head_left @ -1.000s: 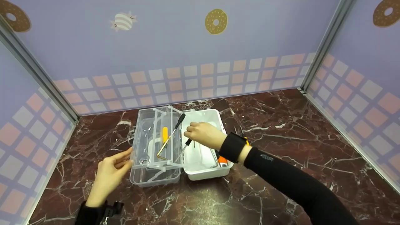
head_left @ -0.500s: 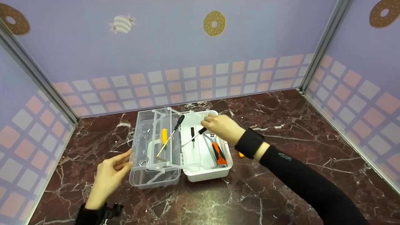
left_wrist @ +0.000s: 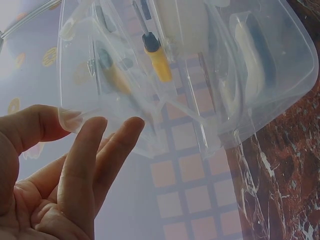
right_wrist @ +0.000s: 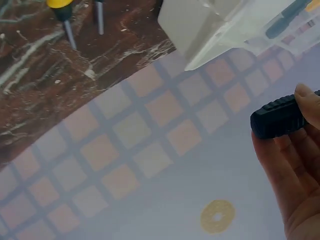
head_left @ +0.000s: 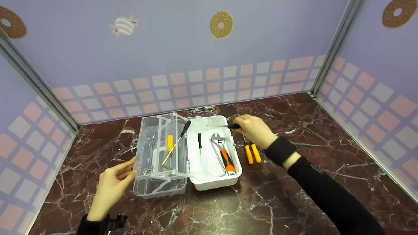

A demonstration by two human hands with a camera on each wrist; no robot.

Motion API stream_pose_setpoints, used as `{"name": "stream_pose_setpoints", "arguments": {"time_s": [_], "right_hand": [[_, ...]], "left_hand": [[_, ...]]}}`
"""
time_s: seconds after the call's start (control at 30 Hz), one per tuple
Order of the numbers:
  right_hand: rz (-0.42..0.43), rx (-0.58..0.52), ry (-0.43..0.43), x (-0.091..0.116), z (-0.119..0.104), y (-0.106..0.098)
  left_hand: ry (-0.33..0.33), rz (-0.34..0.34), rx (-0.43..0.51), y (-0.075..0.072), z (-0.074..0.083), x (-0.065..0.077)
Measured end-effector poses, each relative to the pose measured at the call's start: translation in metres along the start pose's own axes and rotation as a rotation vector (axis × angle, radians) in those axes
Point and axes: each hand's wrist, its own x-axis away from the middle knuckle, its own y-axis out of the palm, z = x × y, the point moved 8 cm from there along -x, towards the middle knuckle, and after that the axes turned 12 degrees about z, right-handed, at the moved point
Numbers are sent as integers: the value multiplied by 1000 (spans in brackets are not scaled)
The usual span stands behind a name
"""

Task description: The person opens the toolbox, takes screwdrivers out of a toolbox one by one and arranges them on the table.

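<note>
My right hand (head_left: 256, 129) grips a black-handled screwdriver (right_wrist: 280, 117) above the far right rim of the white toolbox base (head_left: 215, 185). The screwdriver's shaft points left over the base. At the left, my left hand (head_left: 112, 186) pinches the edge of the clear toolbox lid (left_wrist: 295, 95), which is folded open. Inside the base lie a small black screwdriver (head_left: 200, 140), a bent hex key (head_left: 216, 153) and an adjustable wrench (head_left: 223, 153) with an orange and black handle. The clear side carries a yellow-handled screwdriver (head_left: 170, 142) and another black-handled screwdriver (head_left: 185, 128).
Two screwdrivers with yellow handles (head_left: 249, 154) lie on the dark red marbled tabletop (head_left: 228, 212), right of the box. A brass-coloured bent rod (head_left: 166, 163) and a ring-shaped metal end (head_left: 148, 171) show on the clear side. Patterned panels (head_left: 169, 49) enclose the table.
My right hand has moved right and away from me with the screwdriver, from over the box's middle to its far right rim. The left hand stays on the lid's edge.
</note>
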Motion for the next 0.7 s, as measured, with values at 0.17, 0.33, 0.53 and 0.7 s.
{"name": "stream_pose_setpoints", "arguments": {"time_s": [0.17,0.33,0.53,0.7], "right_hand": [[-14,-57,184,14,28,-4],[15,-89,304,30,52,-6],[-8,-97,430,50,74,-4],[-33,-109,572,71,91,-2]], "left_hand": [[0,3,27,0,1,0],[-4,3,34,0,1,1],[-16,-1,40,0,0,0],[-20,-2,30,0,-1,0]]}}
